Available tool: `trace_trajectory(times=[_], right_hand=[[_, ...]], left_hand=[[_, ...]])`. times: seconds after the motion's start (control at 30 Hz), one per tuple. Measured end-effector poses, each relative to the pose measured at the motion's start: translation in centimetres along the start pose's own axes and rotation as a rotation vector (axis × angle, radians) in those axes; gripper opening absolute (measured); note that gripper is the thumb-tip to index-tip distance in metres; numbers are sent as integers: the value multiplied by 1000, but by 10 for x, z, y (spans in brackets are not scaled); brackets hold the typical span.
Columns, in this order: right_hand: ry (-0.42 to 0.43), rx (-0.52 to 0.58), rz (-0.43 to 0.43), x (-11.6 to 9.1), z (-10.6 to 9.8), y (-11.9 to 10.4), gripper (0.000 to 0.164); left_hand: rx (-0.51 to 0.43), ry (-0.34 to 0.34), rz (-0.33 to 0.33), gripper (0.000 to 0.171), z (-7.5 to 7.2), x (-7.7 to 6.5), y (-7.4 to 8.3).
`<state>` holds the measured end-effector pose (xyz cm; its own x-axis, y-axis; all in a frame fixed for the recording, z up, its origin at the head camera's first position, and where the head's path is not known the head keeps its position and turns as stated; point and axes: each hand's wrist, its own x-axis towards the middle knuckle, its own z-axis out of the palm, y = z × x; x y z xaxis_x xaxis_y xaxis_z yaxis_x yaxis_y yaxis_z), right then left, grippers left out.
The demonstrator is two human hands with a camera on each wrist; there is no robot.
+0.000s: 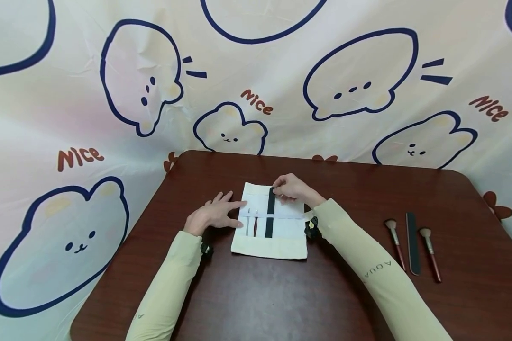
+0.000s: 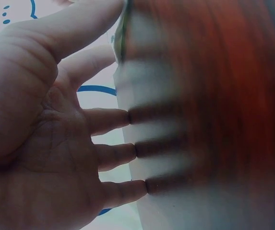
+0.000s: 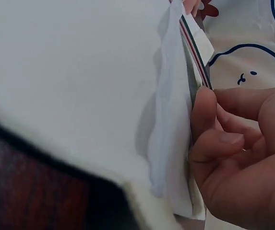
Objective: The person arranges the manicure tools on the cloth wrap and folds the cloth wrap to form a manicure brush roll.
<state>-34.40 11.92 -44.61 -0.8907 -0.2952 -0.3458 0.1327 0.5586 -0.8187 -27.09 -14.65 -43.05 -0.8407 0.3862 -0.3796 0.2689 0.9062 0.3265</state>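
A white fabric case lies open on the table, a narrow white band running across it. Under the band sits a long black nail file, whose top end my right hand pinches between thumb and index finger. The right wrist view shows the file edge-on, with green, red and white layers. To its left in the case are a red-handled tool and a thin silver tool, too small to identify. My left hand has its fingers spread, thumb and index finger touching the case's left edge.
On the right of the brown table lie two makeup brushes with red handles, a dark nail file between them. A curtain printed with cartoon bears hangs behind the table.
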Motion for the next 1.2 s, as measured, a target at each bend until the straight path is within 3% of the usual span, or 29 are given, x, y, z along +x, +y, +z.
trace_trajectory(times=[0.6, 0.87, 1.2], right_hand=[[-33, -89, -52, -6, 0, 2, 14], [9, -114, -58, -12, -5, 3, 19], [-35, -161, -130, -49, -26, 9, 31]], left_hand=[[4, -9, -3, 73, 0, -1, 0], [-5, -6, -1, 73, 0, 0, -1], [-4, -9, 6, 73, 0, 0, -2]])
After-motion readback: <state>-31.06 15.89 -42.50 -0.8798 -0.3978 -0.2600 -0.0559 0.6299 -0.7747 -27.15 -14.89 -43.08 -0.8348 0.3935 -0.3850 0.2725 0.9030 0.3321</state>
